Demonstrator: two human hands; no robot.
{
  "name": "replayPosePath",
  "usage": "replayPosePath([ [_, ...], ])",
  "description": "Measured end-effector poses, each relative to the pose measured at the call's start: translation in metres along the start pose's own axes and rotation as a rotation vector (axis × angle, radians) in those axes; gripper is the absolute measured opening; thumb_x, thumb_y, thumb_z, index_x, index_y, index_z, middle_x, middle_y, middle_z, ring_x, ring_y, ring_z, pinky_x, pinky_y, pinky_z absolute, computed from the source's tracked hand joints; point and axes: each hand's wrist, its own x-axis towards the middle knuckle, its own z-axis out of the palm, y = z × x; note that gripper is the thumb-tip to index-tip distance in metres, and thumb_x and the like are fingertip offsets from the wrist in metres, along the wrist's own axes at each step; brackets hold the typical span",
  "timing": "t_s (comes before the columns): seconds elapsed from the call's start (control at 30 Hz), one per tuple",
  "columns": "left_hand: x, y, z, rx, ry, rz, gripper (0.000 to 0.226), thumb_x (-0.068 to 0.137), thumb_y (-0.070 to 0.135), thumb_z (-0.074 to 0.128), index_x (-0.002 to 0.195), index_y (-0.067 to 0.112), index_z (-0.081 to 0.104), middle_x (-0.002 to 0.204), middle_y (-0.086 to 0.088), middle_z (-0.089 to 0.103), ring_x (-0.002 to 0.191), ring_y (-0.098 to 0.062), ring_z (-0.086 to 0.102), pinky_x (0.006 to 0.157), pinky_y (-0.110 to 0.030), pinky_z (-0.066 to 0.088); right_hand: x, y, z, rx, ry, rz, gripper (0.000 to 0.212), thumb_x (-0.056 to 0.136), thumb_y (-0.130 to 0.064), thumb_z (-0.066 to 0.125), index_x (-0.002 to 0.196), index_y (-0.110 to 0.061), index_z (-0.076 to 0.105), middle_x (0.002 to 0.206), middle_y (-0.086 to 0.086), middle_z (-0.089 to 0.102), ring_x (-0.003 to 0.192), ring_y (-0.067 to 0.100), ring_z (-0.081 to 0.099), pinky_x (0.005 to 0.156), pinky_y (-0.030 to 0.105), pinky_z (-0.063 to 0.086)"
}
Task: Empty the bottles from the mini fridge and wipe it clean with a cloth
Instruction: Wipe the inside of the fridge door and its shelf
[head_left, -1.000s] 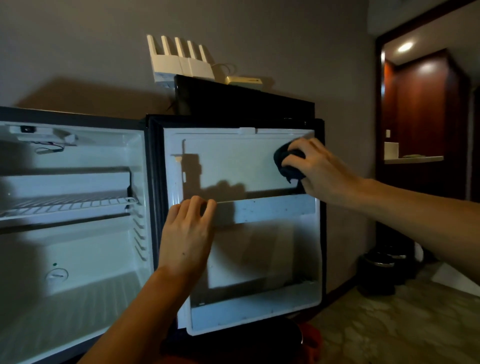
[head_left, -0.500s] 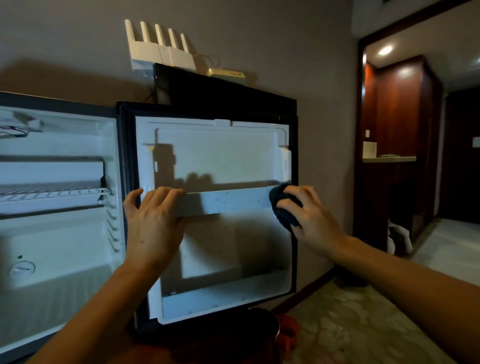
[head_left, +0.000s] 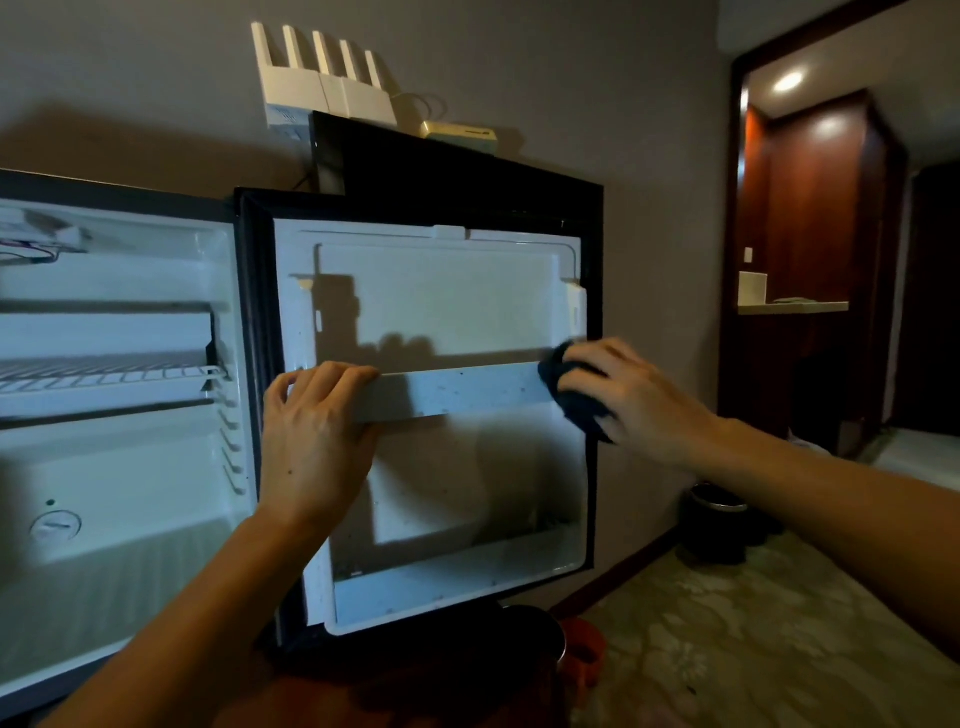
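Head view: the mini fridge (head_left: 119, 457) stands open, its door (head_left: 431, 291) swung wide. On the door, the left hand (head_left: 311, 441) curls its fingers over the left end of the shelf rail (head_left: 457, 392). The right hand (head_left: 639, 400) grips the dark cloth (head_left: 576, 400) against the rail's right end, lower than a second earlier. The cloth is largely hidden under the fingers; no bottles show inside.

My left grip (head_left: 311, 441) curls over the left end of the door shelf rail (head_left: 457, 392) of the open mini fridge door (head_left: 441, 306). My right grip (head_left: 631, 400) presses a dark cloth (head_left: 576, 400) against the rail's right end.
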Motion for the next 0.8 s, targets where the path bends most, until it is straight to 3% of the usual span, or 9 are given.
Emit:
replayPosePath([
  [0.1, -0.001, 0.000, -0.001, -0.002, 0.014, 0.000, 0.047, 0.071, 0.017, 0.082, 0.113, 0.013, 0.062, 0.104, -0.008, 0.062, 0.098, -0.029, 0.055, 0.097, -0.050, 0.039, 0.010, -0.005, 0.004, 0.099, 0.116, 0.146, 0.045, 0.074, -0.006, 0.075, 0.117, -0.009, 0.061, 0.132, 0.012, 0.051, 0.123, 0.030, 0.043, 0.100, 0.040, 0.045],
  [0.23, 0.000, -0.001, -0.001, 0.015, -0.006, 0.000, 0.047, 0.071, 0.019, 0.082, 0.114, 0.014, 0.062, 0.106, -0.007, 0.062, 0.100, -0.028, 0.056, 0.098, -0.049, 0.039, -0.002, -0.008, 0.008, -0.081, -0.046, -0.152, 0.053, 0.067, -0.014, 0.081, 0.117, -0.013, 0.063, 0.133, 0.014, 0.052, 0.123, 0.034, 0.043, 0.095, 0.042, 0.048],
  [0.3, 0.001, 0.000, 0.001, 0.020, -0.009, -0.007, 0.048, 0.071, 0.018, 0.082, 0.114, 0.013, 0.062, 0.106, -0.007, 0.062, 0.100, -0.029, 0.057, 0.098, -0.050, 0.039, 0.000, -0.004, 0.000, -0.140, -0.094, -0.216, 0.054, 0.065, -0.013, 0.083, 0.116, -0.013, 0.065, 0.131, 0.014, 0.056, 0.122, 0.034, 0.048, 0.094, 0.040, 0.049],
  [0.47, -0.002, 0.002, 0.002, 0.017, 0.002, -0.015, 0.047, 0.073, 0.015, 0.080, 0.115, 0.013, 0.061, 0.107, -0.008, 0.061, 0.102, -0.029, 0.056, 0.101, -0.051, 0.037, 0.014, -0.010, 0.002, 0.043, 0.060, 0.038, 0.040, 0.077, -0.007, 0.072, 0.115, -0.009, 0.062, 0.132, 0.014, 0.050, 0.123, 0.032, 0.043, 0.099, 0.045, 0.048],
  [0.67, -0.002, 0.002, 0.003, 0.004, -0.001, -0.029, 0.046, 0.074, 0.013, 0.079, 0.116, 0.013, 0.061, 0.108, -0.008, 0.061, 0.103, -0.029, 0.055, 0.103, -0.051, 0.037, -0.004, -0.010, 0.009, -0.121, -0.101, -0.209, 0.055, 0.064, -0.009, 0.084, 0.115, -0.012, 0.066, 0.131, 0.015, 0.055, 0.123, 0.033, 0.045, 0.096, 0.042, 0.048],
  [0.8, -0.003, 0.002, 0.005, -0.001, 0.015, -0.025, 0.045, 0.074, 0.012, 0.078, 0.116, 0.011, 0.061, 0.108, -0.009, 0.061, 0.103, -0.031, 0.056, 0.102, -0.053, 0.037, 0.011, -0.008, 0.007, 0.066, 0.074, 0.053, 0.045, 0.072, -0.002, 0.078, 0.114, -0.008, 0.063, 0.130, 0.014, 0.053, 0.121, 0.033, 0.046, 0.098, 0.045, 0.048],
])
